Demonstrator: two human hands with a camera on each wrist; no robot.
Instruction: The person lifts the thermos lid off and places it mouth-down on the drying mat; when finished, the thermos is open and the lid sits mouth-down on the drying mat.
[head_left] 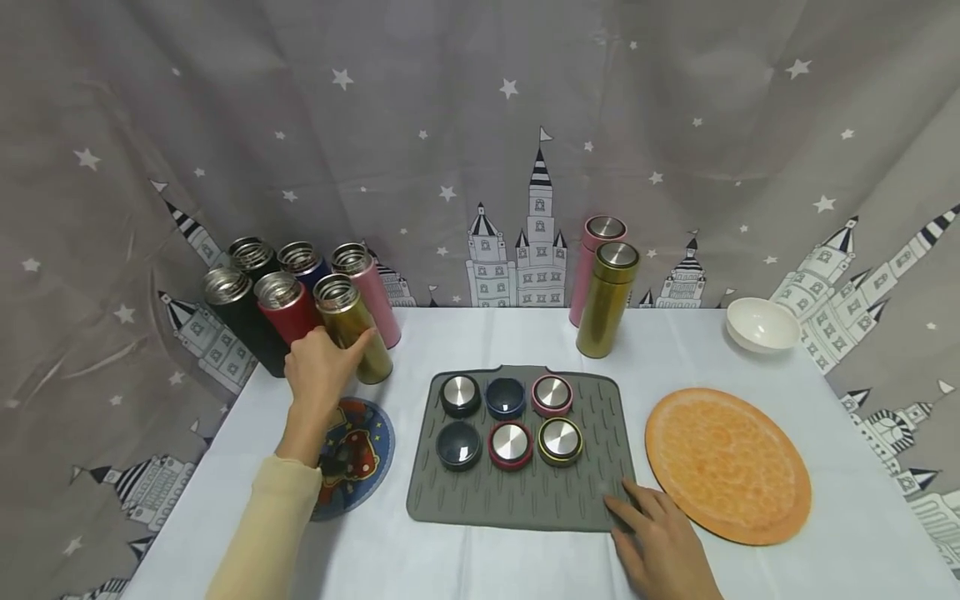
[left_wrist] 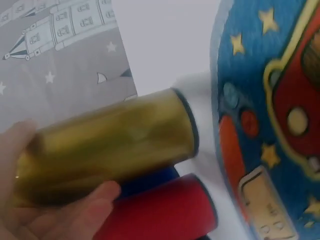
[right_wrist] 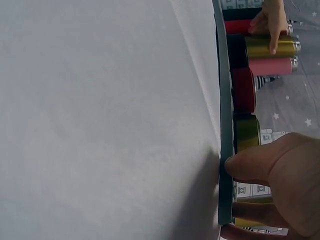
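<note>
On the left, my left hand [head_left: 318, 367] grips a gold thermos bottle [head_left: 360, 342] without a lid, thumb on one side and fingers on the other. In the left wrist view the gold bottle lies between thumb and fingers, beside a red bottle [left_wrist: 165, 212]. Lidless dark green [head_left: 251, 321], red, black, blue and pink [head_left: 377, 300] bottles stand close around it. My right hand [head_left: 660, 542] rests with loosely extended fingers at the front right corner of a grey mat [head_left: 480, 500]. On the mat sit several lids, including a red-rimmed lid [head_left: 511, 445] and a yellow-rimmed lid [head_left: 560, 442].
A lidded gold bottle [head_left: 603, 308] and a lidded pink bottle [head_left: 581, 283] stand at the back. An orange round mat [head_left: 727, 467] lies at right, a white bowl [head_left: 763, 325] behind it. A blue patterned round mat [head_left: 375, 467] lies below my left wrist.
</note>
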